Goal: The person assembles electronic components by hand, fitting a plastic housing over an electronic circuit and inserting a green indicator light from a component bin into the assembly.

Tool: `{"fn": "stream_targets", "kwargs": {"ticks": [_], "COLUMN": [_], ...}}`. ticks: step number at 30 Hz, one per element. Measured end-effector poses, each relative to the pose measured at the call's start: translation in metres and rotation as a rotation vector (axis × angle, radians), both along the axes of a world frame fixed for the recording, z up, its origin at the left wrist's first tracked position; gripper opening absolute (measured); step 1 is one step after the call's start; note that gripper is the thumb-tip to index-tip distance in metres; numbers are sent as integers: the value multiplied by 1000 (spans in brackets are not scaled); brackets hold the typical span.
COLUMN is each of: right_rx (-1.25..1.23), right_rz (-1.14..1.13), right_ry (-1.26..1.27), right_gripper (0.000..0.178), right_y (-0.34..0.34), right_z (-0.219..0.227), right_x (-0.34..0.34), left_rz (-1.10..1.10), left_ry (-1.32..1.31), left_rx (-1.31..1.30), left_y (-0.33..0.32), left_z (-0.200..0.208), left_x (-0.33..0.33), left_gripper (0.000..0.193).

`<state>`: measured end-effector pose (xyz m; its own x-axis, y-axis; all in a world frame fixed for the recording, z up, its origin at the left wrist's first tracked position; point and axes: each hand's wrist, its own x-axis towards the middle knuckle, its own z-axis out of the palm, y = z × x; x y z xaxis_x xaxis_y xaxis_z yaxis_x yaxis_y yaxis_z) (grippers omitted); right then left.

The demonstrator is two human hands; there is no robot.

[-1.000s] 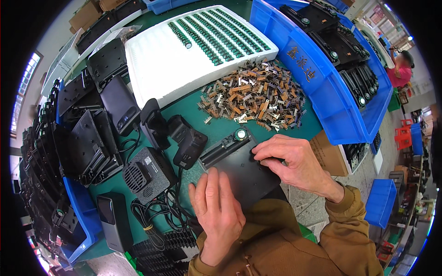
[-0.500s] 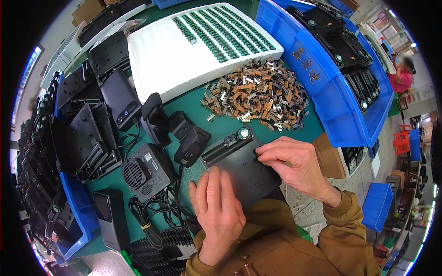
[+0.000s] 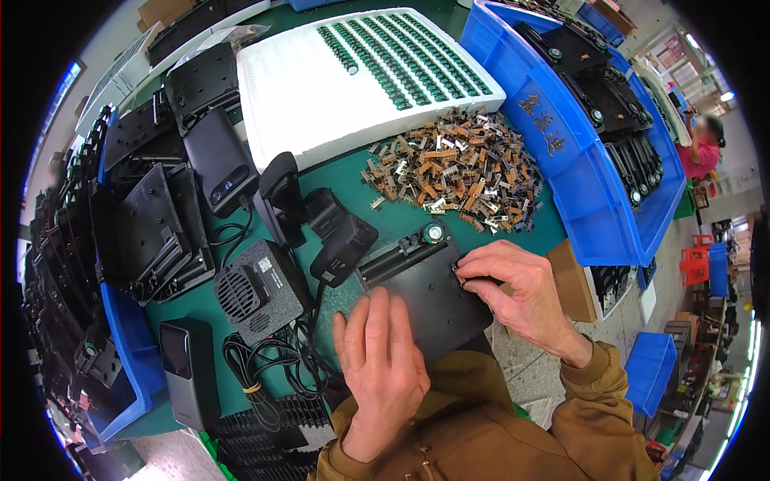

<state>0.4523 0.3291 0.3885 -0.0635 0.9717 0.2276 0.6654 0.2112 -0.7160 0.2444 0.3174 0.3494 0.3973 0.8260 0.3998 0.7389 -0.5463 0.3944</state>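
Observation:
A flat black plastic panel lies at the table's near edge, with a rod-like channel and a round silver-and-green piece along its far side. My left hand rests on its near left edge, fingers stretched out and flat. At the panel's right edge, my right hand has thumb and index finger pinched together. Something small with a metallic glint shows at those fingertips, mostly hidden by them. Beyond the panel is a heap of small brown-and-silver slide switches.
A white foam tray holds rows of green parts. At right stands a blue bin of black panels; more panels are stacked left. A black fan-like box, cables and a power bank crowd the left.
The whole view has shifted slightly. My right fingertips stay at the panel's right edge, where a small metallic glint now shows. My left hand stays flat on the panel.

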Motion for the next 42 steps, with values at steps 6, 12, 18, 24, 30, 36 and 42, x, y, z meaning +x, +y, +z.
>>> {"fn": "stream_targets", "kwargs": {"ticks": [6, 12, 18, 24, 30, 36, 42], "right_rx": [-12, -142, -626, -619, -581, -525, -278], "right_rz": [-40, -250, -380, -338, -299, -273, -367], "right_ry": [23, 69, 695, 1083, 1141, 1143, 1156], "right_gripper": [23, 16, 21, 27, 29, 32, 29], "right_y": [-5, -32, -54, -59, -66, -88, -109], "right_z": [3, 5, -11, -21, -19, 24, 80], "right_x": [2, 6, 3, 2, 15, 36, 98], "left_rz": [-7, -20, -10, 1, -38, -8, 80], "left_ry": [-2, -27, -33, -26, -197, -267, -291], "left_rx": [-1, -74, -47, -38, -12, -33, -98], "left_y": [1, -2, -4, -3, -1, -8, -13], "left_z": [1, 2, 1, 0, 1, -1, -2], "left_x": [2, 0, 2, -1, 0, -7, 1], "left_gripper": [50, 44, 44, 43, 43, 45, 40]}}
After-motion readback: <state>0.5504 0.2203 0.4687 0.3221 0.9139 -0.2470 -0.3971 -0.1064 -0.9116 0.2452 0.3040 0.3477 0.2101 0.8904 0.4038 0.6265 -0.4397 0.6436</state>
